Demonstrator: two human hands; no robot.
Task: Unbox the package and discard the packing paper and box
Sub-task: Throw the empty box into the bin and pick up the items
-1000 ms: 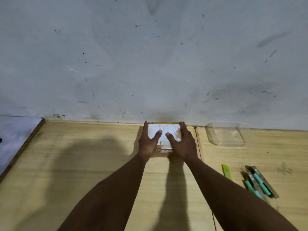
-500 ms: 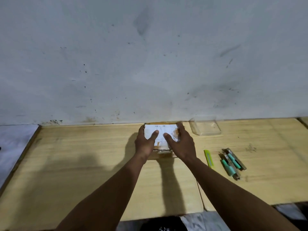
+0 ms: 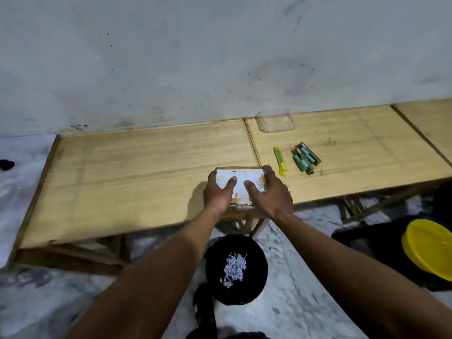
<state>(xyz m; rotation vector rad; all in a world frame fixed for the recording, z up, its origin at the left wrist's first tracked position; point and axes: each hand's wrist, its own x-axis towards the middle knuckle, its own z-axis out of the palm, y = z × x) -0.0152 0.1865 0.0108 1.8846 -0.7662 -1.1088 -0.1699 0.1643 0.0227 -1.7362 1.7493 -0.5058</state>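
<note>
Tables: two low wooden tables [image 3: 146,172] were set end to end against the wall.
Left table: a cardboard box [image 3: 241,178] was held at its front edge.
Right table: a clear plastic container [image 3: 275,119], a yellow-green utility knife [image 3: 280,160] and teal-handled cutters [image 3: 305,160] were laid.
Floor: marble [image 3: 293,302]; a black bin [image 3: 236,267] and a yellow basin [image 3: 428,248] were placed.

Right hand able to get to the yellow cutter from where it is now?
Probably yes. The yellow cutter lies on bare tabletop just beyond the right hand, nothing between, but that hand would first have to let go of the box.
</note>
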